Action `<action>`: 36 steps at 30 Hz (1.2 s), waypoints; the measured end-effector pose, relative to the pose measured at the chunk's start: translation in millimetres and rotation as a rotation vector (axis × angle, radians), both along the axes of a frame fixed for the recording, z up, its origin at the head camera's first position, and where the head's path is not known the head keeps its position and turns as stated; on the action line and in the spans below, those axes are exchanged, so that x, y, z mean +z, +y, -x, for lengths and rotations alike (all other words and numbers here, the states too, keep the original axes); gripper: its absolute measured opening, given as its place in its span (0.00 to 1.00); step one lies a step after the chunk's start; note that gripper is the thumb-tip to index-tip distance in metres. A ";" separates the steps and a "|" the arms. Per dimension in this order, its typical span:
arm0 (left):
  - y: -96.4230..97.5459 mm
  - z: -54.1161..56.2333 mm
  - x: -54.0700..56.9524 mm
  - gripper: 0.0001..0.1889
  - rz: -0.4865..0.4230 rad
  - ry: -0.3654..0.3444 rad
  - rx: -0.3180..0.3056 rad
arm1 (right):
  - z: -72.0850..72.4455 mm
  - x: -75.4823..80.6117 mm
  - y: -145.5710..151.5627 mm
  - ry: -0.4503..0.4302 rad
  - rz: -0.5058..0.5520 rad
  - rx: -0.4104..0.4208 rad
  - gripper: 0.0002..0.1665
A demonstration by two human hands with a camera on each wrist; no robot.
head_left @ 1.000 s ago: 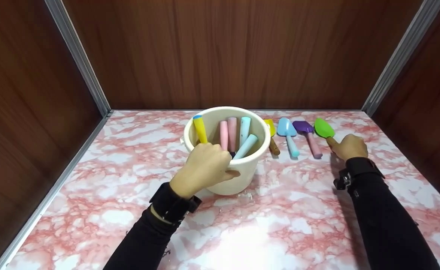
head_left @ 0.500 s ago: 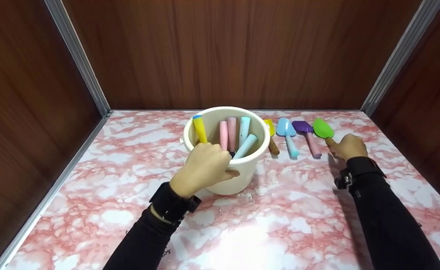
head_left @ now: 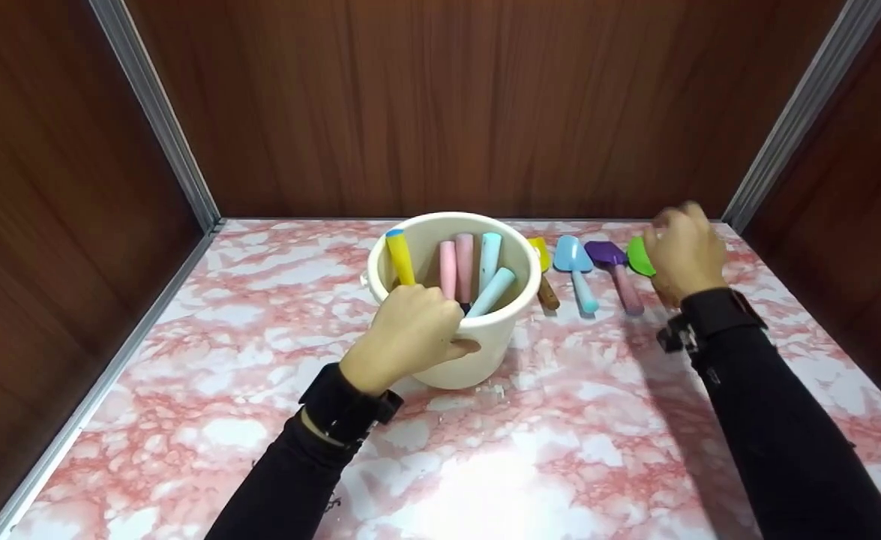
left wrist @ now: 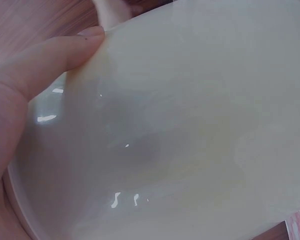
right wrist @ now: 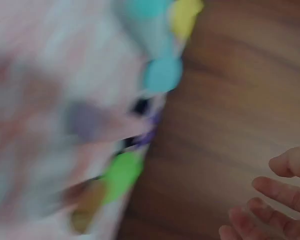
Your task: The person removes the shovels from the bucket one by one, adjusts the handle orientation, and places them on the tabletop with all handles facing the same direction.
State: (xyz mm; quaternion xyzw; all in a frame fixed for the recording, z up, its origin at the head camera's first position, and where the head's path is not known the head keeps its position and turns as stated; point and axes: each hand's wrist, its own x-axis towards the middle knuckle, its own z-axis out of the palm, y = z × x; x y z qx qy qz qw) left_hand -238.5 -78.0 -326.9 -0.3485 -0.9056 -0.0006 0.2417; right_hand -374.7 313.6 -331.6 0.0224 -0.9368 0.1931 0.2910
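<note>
A dark, wood-grained back wall (head_left: 440, 105) stood at twelve o'clock, a matching left wall (head_left: 50, 210) at nine and a right wall (head_left: 852, 195) at three. Grey metal strips (head_left: 160, 112) lined the corners at ten and two. Below spread a red-and-white marbled tabletop (head_left: 185, 375), with a bright glare (head_left: 496, 487) near six.

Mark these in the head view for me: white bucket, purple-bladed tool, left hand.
White bucket (head_left: 494, 348): head view, on the front outer wall, below the rim.
Purple-bladed tool (head_left: 621, 276): head view, on the pink handle, near the blade.
Left hand (head_left: 408, 334): head view, on the back of the hand.
</note>
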 end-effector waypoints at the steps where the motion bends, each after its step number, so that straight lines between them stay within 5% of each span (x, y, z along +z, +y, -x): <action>1: -0.1 0.0 0.1 0.27 -0.003 -0.002 -0.002 | -0.9 8.3 -8.5 0.042 -0.007 0.030 0.18; 5: -0.5 -0.3 0.6 0.27 -0.007 -0.004 -0.006 | -6.0 40.3 -43.6 0.119 -0.057 0.161 0.14; 11: -1.2 -0.4 0.8 0.28 0.002 0.007 -0.001 | -11.8 82.2 -93.5 0.109 -0.157 0.390 0.10; 16: 0.5 -0.1 1.1 0.28 -0.003 0.008 -0.009 | -16.5 101.3 -132.2 0.101 -0.309 0.596 0.07; 20: 2.8 0.1 0.6 0.27 -0.003 -0.002 -0.003 | -21.1 100.2 -159.6 0.078 -0.470 0.765 0.08; 25: 5.3 0.3 0.9 0.27 0.004 -0.015 -0.006 | -29.5 88.5 -182.8 -0.015 -0.647 0.878 0.12; 31: 4.3 -0.9 2.1 0.26 0.005 -0.002 -0.009 | -40.1 72.4 -202.3 -0.114 -0.815 0.876 0.13; 36: 3.3 -1.0 2.0 0.26 0.000 -0.003 -0.003 | -42.6 64.4 -214.9 -0.061 -0.932 0.808 0.18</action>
